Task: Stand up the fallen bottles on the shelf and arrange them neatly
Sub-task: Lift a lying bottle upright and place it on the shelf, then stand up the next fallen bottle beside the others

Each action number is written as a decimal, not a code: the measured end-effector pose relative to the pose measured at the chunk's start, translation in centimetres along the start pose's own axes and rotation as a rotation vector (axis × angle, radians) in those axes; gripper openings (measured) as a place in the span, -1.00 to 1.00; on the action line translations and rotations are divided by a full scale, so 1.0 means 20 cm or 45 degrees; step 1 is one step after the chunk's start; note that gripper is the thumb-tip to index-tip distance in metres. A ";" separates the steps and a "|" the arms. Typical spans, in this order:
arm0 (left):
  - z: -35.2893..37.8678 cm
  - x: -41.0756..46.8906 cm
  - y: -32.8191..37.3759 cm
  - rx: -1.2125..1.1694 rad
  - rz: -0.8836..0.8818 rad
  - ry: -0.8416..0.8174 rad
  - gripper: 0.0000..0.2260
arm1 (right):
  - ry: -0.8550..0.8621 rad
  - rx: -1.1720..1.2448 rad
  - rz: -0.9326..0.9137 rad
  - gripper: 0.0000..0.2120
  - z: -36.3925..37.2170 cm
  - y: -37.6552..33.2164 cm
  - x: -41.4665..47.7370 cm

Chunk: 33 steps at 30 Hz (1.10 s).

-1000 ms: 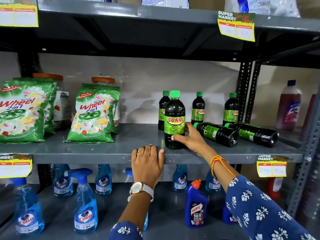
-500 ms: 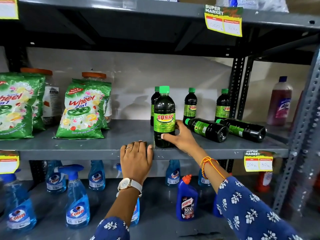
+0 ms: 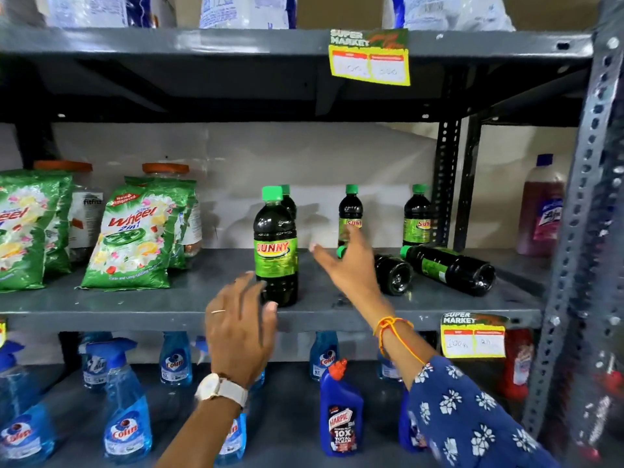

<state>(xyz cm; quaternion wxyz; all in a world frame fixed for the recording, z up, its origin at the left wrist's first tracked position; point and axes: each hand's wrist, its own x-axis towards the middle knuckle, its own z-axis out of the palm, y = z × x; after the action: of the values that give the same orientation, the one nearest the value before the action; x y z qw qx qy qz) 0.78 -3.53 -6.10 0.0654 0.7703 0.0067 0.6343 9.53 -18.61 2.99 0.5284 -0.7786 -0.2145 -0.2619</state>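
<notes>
fallen bottles (image 3: 449, 270) lay on the shelf (image 3: 135, 304), caps pointing left-back, bases front-right. right hand (image 3: 351, 261) was nearer, fingers spread, empty, over nearest bottle's neck. left hand (image 3: 239, 327) open, empty.

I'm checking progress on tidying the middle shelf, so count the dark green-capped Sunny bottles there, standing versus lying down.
Standing dark green-capped Sunny bottles: 4 (front, one mostly hidden behind it, back middle, back right)
Lying dark green-capped Sunny bottles: 2 (near, far right)
Total: 6
</notes>
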 end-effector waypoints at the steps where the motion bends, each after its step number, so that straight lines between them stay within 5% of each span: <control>1: 0.01 0.02 0.09 -0.063 0.123 -0.019 -0.63 | 0.096 -0.212 -0.038 -0.39 -0.06 0.03 0.06; 3: 0.09 0.09 0.26 -0.129 0.282 -0.182 -0.67 | 0.079 -0.700 -0.005 -0.41 -0.16 0.08 0.18; 6: 0.24 0.14 0.43 -0.016 0.271 -0.415 -0.72 | -0.268 -1.335 0.074 -0.49 -0.18 0.13 0.23; 9: 0.33 0.13 0.46 0.123 0.130 -0.522 -0.67 | -0.321 -1.583 -0.070 -0.71 -0.14 0.21 0.24; 14: 0.35 0.10 0.46 0.142 0.012 -0.479 -0.64 | -0.222 -1.327 -0.124 -0.58 -0.26 0.28 0.26; 17: 0.35 0.10 0.46 0.144 0.022 -0.456 -0.66 | -0.078 -0.885 -0.079 -0.47 -0.34 0.30 0.23; 22: 0.36 0.09 0.45 0.175 0.046 -0.428 -0.68 | -0.057 -0.157 0.048 -0.55 -0.29 0.39 0.16; 25: 0.37 0.09 0.45 0.169 0.040 -0.413 -0.66 | -0.104 -0.100 0.119 -0.57 -0.28 0.40 0.16; 30: 0.37 0.08 0.45 0.154 0.025 -0.412 -0.65 | -0.151 -0.239 0.172 -0.16 -0.27 0.41 0.17; 33: 0.38 0.08 0.45 0.145 0.026 -0.414 -0.66 | -0.195 -0.185 0.187 -0.31 -0.26 0.44 0.19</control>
<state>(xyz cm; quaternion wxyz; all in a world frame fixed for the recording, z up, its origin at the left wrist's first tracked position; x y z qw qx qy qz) 7.78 -13.02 -4.96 0.0154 0.8651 0.0241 0.5007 16.89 -26.33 0.70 0.4706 -0.8461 -0.1768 -0.1772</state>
